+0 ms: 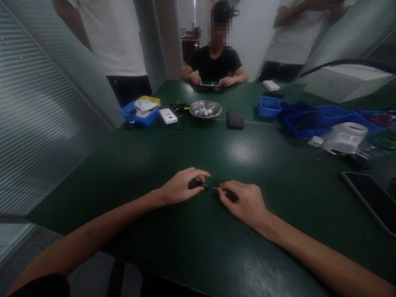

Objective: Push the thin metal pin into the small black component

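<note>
Above the middle of the green table, my left hand (185, 184) has thumb and fingers closed around a small green piece (205, 186). It looks like a little circuit board, though its details are too small to make out. Just to the right, my right hand (244, 200) pinches a slim tool with a thin metal shaft (214, 188). The shaft points left and its tip is at or very near the green piece; I cannot tell whether they touch. My right fingers and their shadow hide most of the tool's handle.
A metal bowl (205, 109) with small parts stands farther back, beside a black square object (235, 119) and a white power bank (168, 116). Blue bins (306, 123) line the right; a phone (373, 200) lies nearer. Across the table (148, 152) sits a person (215, 62); two others stand.
</note>
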Available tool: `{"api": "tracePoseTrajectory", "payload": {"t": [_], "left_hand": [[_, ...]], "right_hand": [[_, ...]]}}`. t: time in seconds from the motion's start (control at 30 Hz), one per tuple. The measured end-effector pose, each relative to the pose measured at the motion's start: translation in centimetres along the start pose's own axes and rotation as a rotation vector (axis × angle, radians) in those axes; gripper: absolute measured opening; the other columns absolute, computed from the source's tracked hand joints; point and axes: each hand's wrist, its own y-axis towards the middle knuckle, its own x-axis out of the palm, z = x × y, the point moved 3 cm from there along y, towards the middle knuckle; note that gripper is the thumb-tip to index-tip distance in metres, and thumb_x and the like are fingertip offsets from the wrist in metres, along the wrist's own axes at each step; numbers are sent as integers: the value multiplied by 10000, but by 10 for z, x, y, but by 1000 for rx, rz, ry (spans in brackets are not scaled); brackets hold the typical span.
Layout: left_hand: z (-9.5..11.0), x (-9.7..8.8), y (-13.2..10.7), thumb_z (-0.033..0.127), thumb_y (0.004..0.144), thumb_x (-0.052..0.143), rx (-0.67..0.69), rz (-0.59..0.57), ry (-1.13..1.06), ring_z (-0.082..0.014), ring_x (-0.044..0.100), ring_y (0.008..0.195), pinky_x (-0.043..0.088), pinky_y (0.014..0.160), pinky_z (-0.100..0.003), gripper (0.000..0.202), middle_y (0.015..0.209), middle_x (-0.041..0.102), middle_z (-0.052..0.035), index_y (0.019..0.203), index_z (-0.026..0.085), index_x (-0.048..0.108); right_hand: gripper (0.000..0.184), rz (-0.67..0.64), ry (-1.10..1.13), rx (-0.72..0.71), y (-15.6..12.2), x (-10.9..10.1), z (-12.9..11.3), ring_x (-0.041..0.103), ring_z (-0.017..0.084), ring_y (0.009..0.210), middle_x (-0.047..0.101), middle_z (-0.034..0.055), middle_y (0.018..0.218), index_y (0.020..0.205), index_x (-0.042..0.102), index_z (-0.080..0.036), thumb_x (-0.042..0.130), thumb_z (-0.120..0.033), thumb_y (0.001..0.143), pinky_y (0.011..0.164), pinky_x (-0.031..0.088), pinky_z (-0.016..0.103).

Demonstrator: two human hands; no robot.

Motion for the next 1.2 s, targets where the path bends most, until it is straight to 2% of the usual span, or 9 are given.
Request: {"api": "tracePoseTrajectory", "payload": {"t": [0.27, 0.43, 0.5, 0.67, 0.8, 0.87, 0.97, 1.07, 1.2], "left_hand": [[1, 8, 1, 232, 942, 702, 30, -46, -29, -216, 620, 1052, 489, 920, -370, 477, 1121, 672, -75, 1400, 232, 567], [5, 12, 2, 170, 927, 687, 72, -80, 3, -232, 608, 1067, 477, 926, -377, 498, 1134, 681, -82, 1405, 224, 559], [6, 12, 2, 155, 924, 682, 84, -87, 14, -233, 602, 1065, 475, 925, -374, 506, 1133, 677, -81, 1410, 217, 556], [5, 9, 1, 191, 950, 659, 73, -50, 13, -230, 598, 1063, 483, 924, -364, 440, 1121, 654, -87, 1382, 219, 585], [4, 2, -3, 205, 975, 626, 12, 23, -10, -209, 611, 1019, 498, 863, -335, 367, 1106, 639, -78, 1340, 230, 599], [6, 0, -5, 214, 975, 634, 16, 24, -27, -202, 616, 1006, 497, 844, -323, 359, 1101, 643, -75, 1331, 224, 595], [11, 1, -9, 213, 957, 671, 88, -68, -48, -209, 625, 1041, 491, 898, -338, 437, 1129, 662, -82, 1379, 218, 556], [15, 7, -11, 204, 974, 648, 227, -187, 3, -226, 629, 1111, 456, 996, -381, 472, 1186, 685, -98, 1427, 214, 515], [10, 8, -10, 198, 1024, 553, 394, -226, 178, -241, 621, 1187, 441, 1021, -414, 402, 1301, 670, -136, 1425, 195, 531]], "right_hand": [[252, -8, -27, -74, 2, 5, -5, 620, 127, 580, 705, 20, 747, 925, 743, -206, 540, -331, 1007, 556, 391, 246], [245, -48, 76, -243, 3, 5, -14, 616, 121, 608, 689, 24, 760, 974, 745, -179, 524, -272, 1027, 567, 399, 241], [237, -40, 113, -268, 2, 3, -15, 611, 120, 610, 683, 25, 757, 977, 743, -173, 529, -260, 1027, 569, 401, 238], [232, 22, 106, -174, 2, 1, -10, 608, 122, 586, 688, 27, 745, 952, 741, -180, 539, -276, 1014, 556, 418, 231], [235, 74, 150, -101, 2, -3, -10, 640, 132, 611, 718, 33, 778, 951, 738, -181, 542, -291, 1020, 583, 460, 242], [225, 122, 197, -74, 3, -7, -11, 658, 137, 621, 731, 36, 788, 944, 737, -179, 551, -284, 1015, 604, 482, 251], [205, 194, 242, -64, 3, -12, -11, 674, 148, 636, 746, 41, 799, 927, 735, -181, 563, -264, 1001, 612, 503, 259], [189, 227, 243, -71, 3, -15, -10, 685, 152, 646, 753, 39, 808, 923, 734, -183, 573, -252, 992, 616, 515, 260], [168, 224, 228, -89, 3, -14, -10, 675, 142, 617, 745, 30, 782, 910, 737, -178, 592, -229, 977, 603, 511, 253]]}}
